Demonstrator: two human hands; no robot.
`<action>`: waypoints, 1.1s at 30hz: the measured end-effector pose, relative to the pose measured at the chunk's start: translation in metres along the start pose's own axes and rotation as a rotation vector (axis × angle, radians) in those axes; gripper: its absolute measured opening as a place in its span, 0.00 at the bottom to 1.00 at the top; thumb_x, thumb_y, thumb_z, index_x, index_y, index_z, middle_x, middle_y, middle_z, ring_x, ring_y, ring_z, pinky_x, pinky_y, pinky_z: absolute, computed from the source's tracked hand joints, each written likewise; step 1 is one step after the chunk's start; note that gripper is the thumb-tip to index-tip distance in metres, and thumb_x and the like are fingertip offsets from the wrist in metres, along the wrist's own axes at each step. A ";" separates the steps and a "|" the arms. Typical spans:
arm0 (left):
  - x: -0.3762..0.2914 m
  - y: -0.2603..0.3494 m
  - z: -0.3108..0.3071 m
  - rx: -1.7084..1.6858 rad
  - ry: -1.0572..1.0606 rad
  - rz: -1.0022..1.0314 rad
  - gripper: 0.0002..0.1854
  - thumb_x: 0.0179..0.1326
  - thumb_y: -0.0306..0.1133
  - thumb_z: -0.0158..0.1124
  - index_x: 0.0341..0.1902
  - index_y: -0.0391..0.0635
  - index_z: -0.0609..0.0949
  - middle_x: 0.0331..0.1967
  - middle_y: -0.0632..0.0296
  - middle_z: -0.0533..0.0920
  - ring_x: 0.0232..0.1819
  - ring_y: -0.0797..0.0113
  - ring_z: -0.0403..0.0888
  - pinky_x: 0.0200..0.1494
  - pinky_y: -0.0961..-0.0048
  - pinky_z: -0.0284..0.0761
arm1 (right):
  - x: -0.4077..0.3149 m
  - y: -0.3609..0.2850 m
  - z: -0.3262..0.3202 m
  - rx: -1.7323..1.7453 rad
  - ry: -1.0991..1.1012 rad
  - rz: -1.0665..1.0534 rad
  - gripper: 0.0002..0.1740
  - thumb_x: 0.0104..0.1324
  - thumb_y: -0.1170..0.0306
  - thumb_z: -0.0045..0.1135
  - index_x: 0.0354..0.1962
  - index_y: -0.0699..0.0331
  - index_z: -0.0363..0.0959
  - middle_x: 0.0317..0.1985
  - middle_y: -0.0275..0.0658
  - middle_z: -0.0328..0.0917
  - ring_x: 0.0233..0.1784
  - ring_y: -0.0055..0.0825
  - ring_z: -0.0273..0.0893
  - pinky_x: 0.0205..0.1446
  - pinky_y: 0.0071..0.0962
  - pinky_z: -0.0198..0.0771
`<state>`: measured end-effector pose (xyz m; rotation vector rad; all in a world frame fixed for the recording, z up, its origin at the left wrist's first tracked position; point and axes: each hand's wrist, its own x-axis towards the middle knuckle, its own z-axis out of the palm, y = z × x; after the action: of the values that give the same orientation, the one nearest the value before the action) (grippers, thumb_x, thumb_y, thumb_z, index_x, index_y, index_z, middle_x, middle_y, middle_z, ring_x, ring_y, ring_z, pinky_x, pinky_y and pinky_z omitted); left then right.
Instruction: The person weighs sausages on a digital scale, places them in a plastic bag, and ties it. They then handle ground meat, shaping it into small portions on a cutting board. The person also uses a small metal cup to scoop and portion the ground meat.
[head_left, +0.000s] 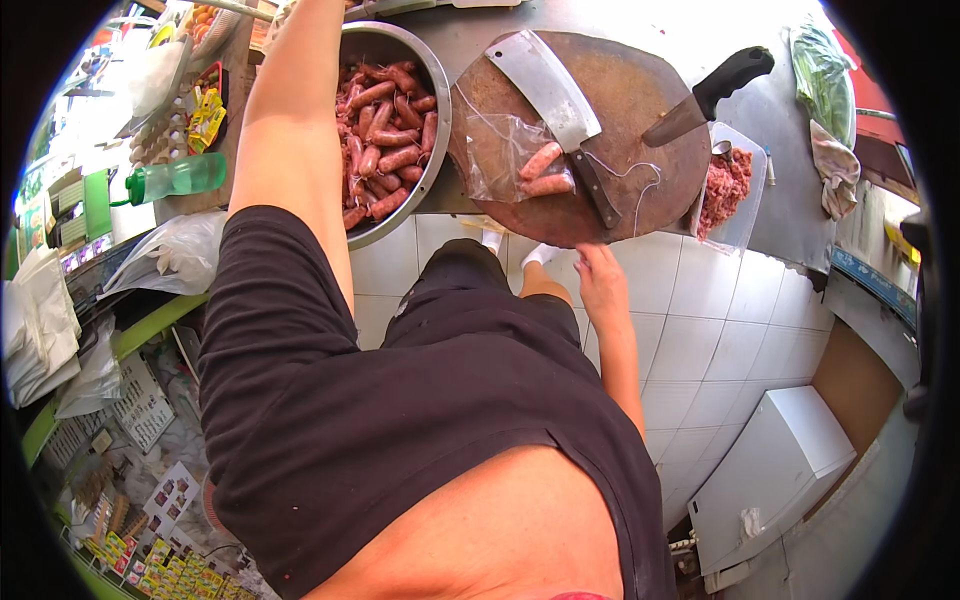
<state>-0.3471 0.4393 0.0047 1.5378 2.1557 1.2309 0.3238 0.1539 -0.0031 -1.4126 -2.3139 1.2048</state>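
My right hand (602, 279) hangs at the near edge of a round wooden chopping board (630, 82), its fingertips close to the rim and nothing seen in it. My left arm stretches forward past a metal bowl (444, 127) of raw sausages (395, 138); the left hand is beyond the top of the view. On the board lie a cleaver (546, 94), a clear plastic bag (491, 161) with raw sausages (541, 160) on it or in it, white string (619, 172) and a black-handled knife (679, 120), whose handle reaches past the board.
A clear plastic tub (750, 217) of minced meat (725, 191) with a metal spoon stands right of the board, on the steel counter (795, 217). A green bottle (180, 178) lies on the left beside egg trays. Bagged green vegetables (821, 82) and a cloth (835, 169) lie far right.
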 end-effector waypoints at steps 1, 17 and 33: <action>-0.014 -0.010 0.003 0.316 -0.033 0.184 0.14 0.66 0.33 0.49 0.44 0.45 0.83 0.31 0.51 0.85 0.33 0.59 0.82 0.40 0.63 0.78 | 0.014 -0.011 0.005 -0.045 0.074 -0.123 0.15 0.62 0.80 0.55 0.48 0.65 0.75 0.45 0.45 0.77 0.48 0.46 0.75 0.52 0.38 0.72; -0.265 0.129 0.066 0.116 -0.154 0.410 0.09 0.61 0.28 0.57 0.40 0.40 0.83 0.37 0.51 0.83 0.42 0.54 0.83 0.49 0.61 0.79 | 0.145 -0.057 0.023 -0.656 -0.069 -0.404 0.12 0.60 0.65 0.57 0.42 0.56 0.75 0.48 0.36 0.75 0.53 0.39 0.72 0.54 0.40 0.66; -0.435 0.187 0.113 0.257 -0.245 0.113 0.35 0.53 0.26 0.66 0.67 0.42 0.68 0.67 0.45 0.67 0.68 0.42 0.62 0.71 0.55 0.58 | 0.093 -0.064 0.017 0.224 0.235 -0.073 0.17 0.57 0.76 0.66 0.44 0.63 0.73 0.38 0.43 0.81 0.41 0.39 0.80 0.47 0.34 0.74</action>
<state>0.0327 0.1404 -0.0494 1.8268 2.1536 0.7668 0.2224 0.2054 0.0082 -1.3025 -1.9884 1.1659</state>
